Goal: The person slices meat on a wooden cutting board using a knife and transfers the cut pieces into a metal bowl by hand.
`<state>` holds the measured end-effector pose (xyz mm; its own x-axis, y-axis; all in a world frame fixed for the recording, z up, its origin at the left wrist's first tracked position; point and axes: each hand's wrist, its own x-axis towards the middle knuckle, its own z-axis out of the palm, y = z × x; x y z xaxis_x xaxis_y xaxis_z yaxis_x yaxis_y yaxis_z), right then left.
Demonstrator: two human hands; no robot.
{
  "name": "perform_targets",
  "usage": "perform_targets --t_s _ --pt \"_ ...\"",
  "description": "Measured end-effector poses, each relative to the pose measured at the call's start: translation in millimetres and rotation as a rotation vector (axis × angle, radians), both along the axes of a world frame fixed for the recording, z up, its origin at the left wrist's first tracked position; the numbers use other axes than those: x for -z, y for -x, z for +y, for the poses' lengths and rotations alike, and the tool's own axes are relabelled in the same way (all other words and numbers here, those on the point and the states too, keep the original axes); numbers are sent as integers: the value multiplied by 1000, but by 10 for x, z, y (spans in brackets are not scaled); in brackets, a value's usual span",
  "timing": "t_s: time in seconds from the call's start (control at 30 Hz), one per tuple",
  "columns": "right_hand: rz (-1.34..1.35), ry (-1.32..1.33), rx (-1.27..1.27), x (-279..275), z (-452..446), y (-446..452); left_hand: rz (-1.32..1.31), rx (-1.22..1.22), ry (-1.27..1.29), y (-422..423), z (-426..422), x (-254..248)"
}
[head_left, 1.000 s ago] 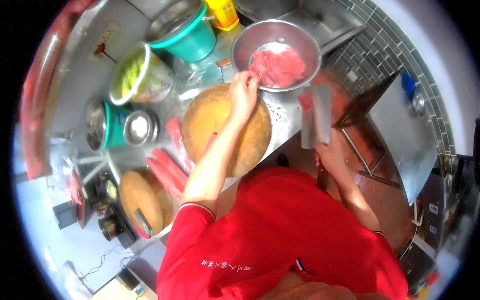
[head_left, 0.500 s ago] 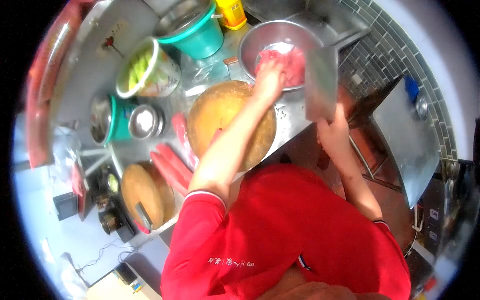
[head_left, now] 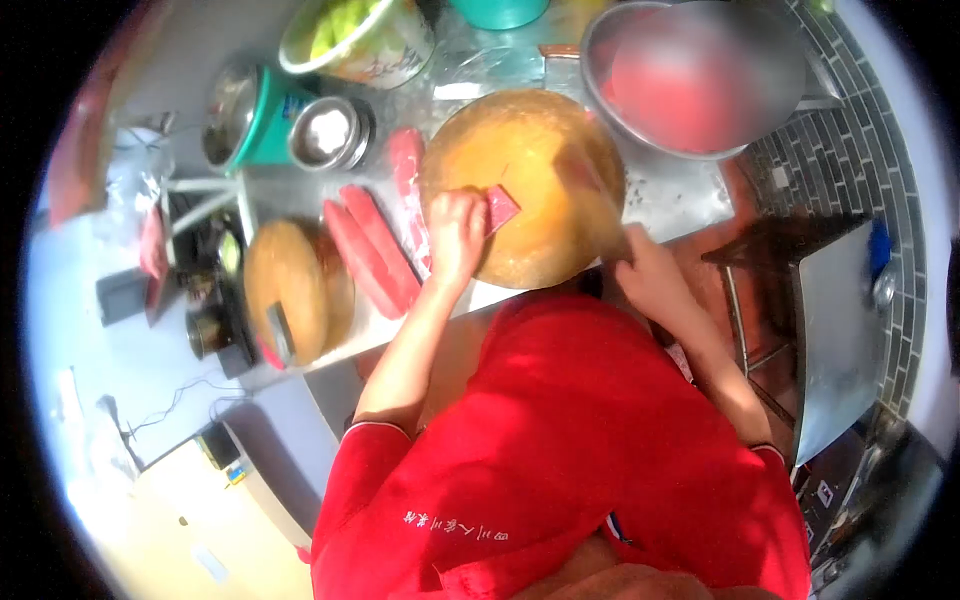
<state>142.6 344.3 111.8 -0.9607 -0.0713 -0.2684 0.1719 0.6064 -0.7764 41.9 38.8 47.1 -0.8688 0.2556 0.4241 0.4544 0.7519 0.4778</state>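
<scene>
Pinning meat piece (head_left: pixel 503 209) with left hand (head_left: pixel 458 228), blurred cleaver (head_left: pixel 596 205) in right hand (head_left: pixel 643 268); have red meat (head_left: pixel 668 78) in bowl (head_left: pixel 643 132), strips (head_left: pixel 359 259) uncut.

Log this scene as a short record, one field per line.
Left hand: left hand against a small red meat piece
Right hand: right hand gripping a motion-blurred cleaver
Surface: round wooden board, meat piece on it
Beyond board: metal bowl with red meat, partly blurred
Left of board: long red strips, second wooden board
</scene>
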Motion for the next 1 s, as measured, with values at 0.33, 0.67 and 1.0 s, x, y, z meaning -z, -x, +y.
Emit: perform_targets --t_s 0.33,0.67,1.0 --pt "-134 -237 -114 314 -746 387 -132 178 -21 225 -144 295" --pt "-184 -423 -221 230 -1151 603 -199 180 -35 306 -185 354" --pt "-205 -489 -319 -482 -1154 504 -217 198 -40 348 -193 335"
